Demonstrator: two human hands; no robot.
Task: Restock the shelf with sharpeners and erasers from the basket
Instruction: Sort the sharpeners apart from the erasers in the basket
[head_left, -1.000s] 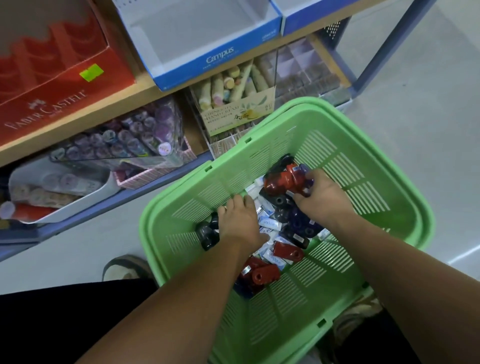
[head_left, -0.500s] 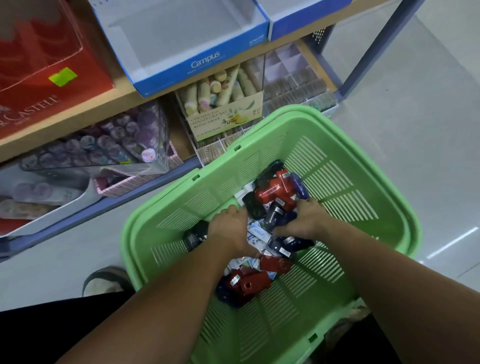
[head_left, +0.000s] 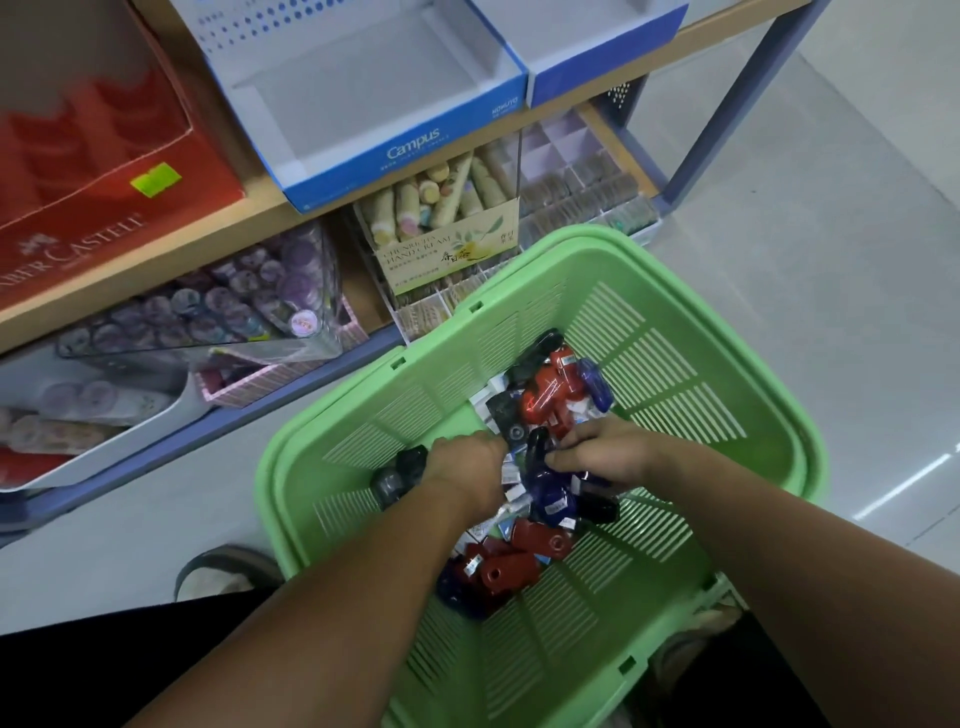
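A green basket (head_left: 769, 415) sits on the floor below the shelf. In its bottom lies a heap of red sharpeners (head_left: 545, 395), blue sharpeners (head_left: 553, 501), black ones and small white erasers (head_left: 511, 475). My left hand (head_left: 465, 470) is down in the heap with its fingers curled; two black sharpeners (head_left: 402, 470) stick out of its left side. My right hand (head_left: 610, 452) is beside it, its fingertips pinching a dark sharpener (head_left: 535, 447). On the wooden shelf above stands an empty blue Campus box (head_left: 363, 104).
A second blue box (head_left: 597, 57) and a red Faber-Castell box (head_left: 104, 171) flank the Campus box. On the lower shelf are a hand cream display (head_left: 441, 218), a clear case of purple tape rolls (head_left: 234, 306) and small compartment trays (head_left: 582, 176). A blue shelf post (head_left: 727, 104) stands at right.
Both hands have drawn closer together in the middle of the heap. My right hand came down from the red sharpeners at the far end and now pinches a dark sharpener.
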